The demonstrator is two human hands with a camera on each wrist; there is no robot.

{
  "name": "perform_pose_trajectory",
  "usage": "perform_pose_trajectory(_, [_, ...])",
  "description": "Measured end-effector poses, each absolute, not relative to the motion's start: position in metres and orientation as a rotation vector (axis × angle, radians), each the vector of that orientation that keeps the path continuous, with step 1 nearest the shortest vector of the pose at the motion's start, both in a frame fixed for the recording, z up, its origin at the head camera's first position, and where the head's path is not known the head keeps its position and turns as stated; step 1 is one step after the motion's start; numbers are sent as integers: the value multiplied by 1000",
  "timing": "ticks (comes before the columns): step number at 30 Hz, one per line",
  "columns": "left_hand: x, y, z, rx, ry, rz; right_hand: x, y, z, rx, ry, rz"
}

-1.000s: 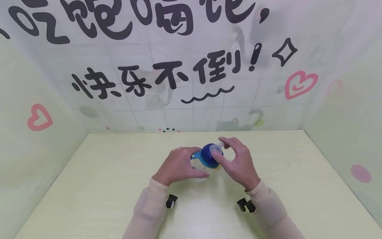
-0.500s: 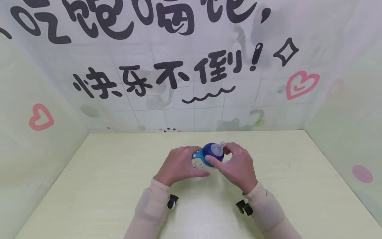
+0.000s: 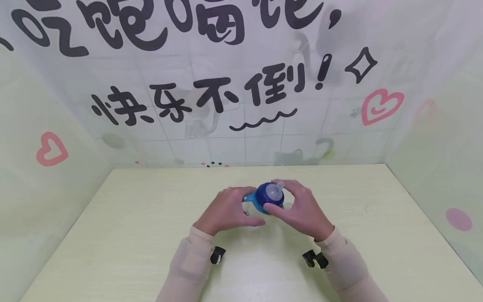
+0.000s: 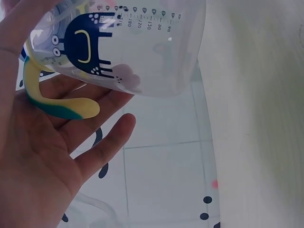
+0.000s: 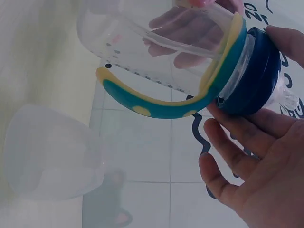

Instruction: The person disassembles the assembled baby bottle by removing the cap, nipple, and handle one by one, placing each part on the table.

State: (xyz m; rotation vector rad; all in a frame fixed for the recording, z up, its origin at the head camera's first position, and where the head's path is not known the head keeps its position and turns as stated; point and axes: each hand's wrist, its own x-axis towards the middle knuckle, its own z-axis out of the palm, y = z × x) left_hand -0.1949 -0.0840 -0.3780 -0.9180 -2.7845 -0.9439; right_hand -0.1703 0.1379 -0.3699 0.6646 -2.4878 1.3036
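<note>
item: baby bottle (image 3: 260,201) above tabletop (image 3: 113,235); i log left hand (image 3: 226,209) gripping its body, right hand (image 3: 302,207) clamped on navy collar (image 3: 268,196), seemingly mid-twist, cap undetached.

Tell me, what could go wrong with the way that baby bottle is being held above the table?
The bottle is held tilted in the air; the left hand holds its clear body, which might slip from that grip. The right hand grips the dark blue cap; if the cap comes loose suddenly, the bottle could jerk or drop onto the table. A clear cover lies close by on the table and could get knocked.
</note>
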Motion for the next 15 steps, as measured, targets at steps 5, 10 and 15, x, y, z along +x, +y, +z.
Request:
perform_pose_trajectory(5, [-195, -84, -379, -925, -2796, -977, -169, 141, -366, 730, -2451, 1253])
perform_pose_trajectory(10, [-195, -83, -379, -919, -2811, -1019, -168, 144, -361, 718, -2438, 1228])
perform_pose_trajectory(15, [-196, -81, -379, -933, -2819, -1019, -165, 146, -357, 692, -2407, 1229])
